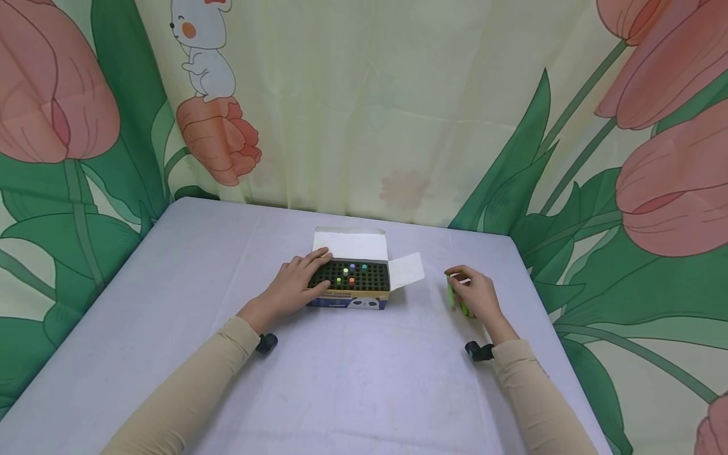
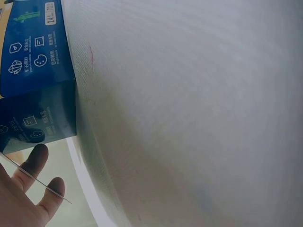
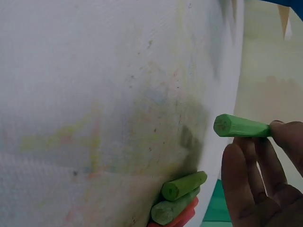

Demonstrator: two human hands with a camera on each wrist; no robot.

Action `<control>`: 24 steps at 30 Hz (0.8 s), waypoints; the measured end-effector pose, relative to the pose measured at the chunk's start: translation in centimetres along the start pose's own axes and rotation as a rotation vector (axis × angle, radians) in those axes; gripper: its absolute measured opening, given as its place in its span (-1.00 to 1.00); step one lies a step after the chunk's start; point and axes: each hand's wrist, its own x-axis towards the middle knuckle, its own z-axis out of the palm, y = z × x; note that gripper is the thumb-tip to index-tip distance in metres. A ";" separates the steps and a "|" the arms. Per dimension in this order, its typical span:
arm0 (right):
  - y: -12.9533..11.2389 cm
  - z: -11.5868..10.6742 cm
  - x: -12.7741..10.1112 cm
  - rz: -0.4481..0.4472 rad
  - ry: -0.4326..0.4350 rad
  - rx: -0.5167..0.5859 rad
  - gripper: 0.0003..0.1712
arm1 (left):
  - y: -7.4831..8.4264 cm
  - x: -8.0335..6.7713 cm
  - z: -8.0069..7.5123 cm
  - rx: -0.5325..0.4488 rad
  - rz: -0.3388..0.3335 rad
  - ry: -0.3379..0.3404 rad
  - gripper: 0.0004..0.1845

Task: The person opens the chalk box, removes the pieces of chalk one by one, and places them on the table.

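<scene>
A blue and yellow chalk box (image 1: 347,302) stands lidless side up on the table, its black grid of holes (image 1: 372,275) holding several coloured chalk sticks. My left hand (image 1: 292,284) rests over the box's left end with fingers spread; in the left wrist view, two fingertips show beside the end of the box. To the right of the box, my right hand (image 1: 474,294) pinches a light green chalk stick (image 3: 244,126) between thumb and fingers, above the table. Below it lie a green chalk (image 3: 184,186), a paler green chalk (image 3: 171,209) and a red chalk (image 3: 188,213), side by side.
The box's white lid (image 1: 349,245) stands up at the back, and a white side flap (image 1: 406,270) sticks out to the right. A white cloth covers the table (image 1: 364,379). Behind it hangs a curtain (image 1: 352,114) with printed tulips.
</scene>
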 end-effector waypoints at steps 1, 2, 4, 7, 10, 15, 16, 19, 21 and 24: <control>0.0 0.1 0.0 0.001 -0.003 -0.029 -0.71 | 0.0 0.0 0.0 0.002 -0.001 -0.002 -0.26; 0.0 0.1 -0.1 0.001 -0.005 -0.056 -0.71 | 0.0 0.0 0.0 0.004 -0.002 -0.002 -0.26; 0.0 0.2 -0.2 0.005 -0.009 -0.099 -0.72 | -0.1 0.1 0.1 0.007 -0.001 -0.001 -0.26; 0.1 0.2 -0.4 0.019 -0.016 -0.139 -0.72 | -0.2 0.1 0.1 0.008 0.000 -0.003 -0.26; 0.4 0.2 -0.3 0.034 -0.022 -0.161 -0.72 | -0.1 0.1 0.1 0.005 0.002 -0.004 -0.26; 1.0 0.0 -0.3 0.038 -0.013 -0.185 -0.71 | -0.2 0.0 0.0 0.007 0.003 -0.004 -0.26; 1.1 0.0 -0.3 0.038 -0.012 -0.186 -0.71 | -0.2 0.0 0.0 0.006 0.002 -0.004 -0.26; 1.3 -0.1 -0.3 0.048 -0.017 -0.189 -0.70 | -0.3 0.0 0.1 0.006 0.008 -0.001 -0.26; 1.4 -0.2 -0.3 0.056 -0.023 -0.190 -0.69 | -0.3 0.0 0.1 0.004 0.007 -0.002 -0.26; 1.6 -0.3 -0.3 0.060 -0.027 -0.196 -0.69 | -0.4 0.0 0.1 0.002 0.003 -0.003 -0.26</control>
